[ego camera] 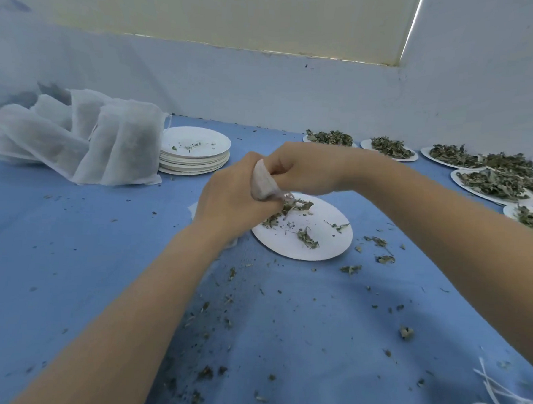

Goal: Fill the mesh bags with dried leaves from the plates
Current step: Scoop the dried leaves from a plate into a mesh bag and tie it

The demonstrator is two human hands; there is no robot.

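Near edge of surface (71, 253), blue cloth: scattered leaf crumbs (207, 373); loose white strings (502, 396) at near right corner. Mid-surface: paper plate (324, 245), nearly emptied, a few dried leaves (307, 237) left on it, more spilled just beside its right rim. Over plate's left rim: left hand (228, 206) curled round body of small mesh bag (261, 183), bag mostly hidden behind knuckles, mouth pointing down toward plate. Right hand (304, 169) fingers curled, pinching at bag's upper edge; whether also holding leaves, cannot tell. Judged step: stuffing last leaves into bag, plate close to finished. Handling, judged: bag fabric thin, limp, very light, collapses unless mouth held open at rim; best hold at mouth hem, not the body. Leaves brittle, weightless, crumble and shed under pressure; gather in loose pinches. Far left edge: heap of filled bags (77, 142), beside it stack of used plates (193, 154). Far right corner: several full plates (494, 186), leaves heaped, untouched; plenty still to do.
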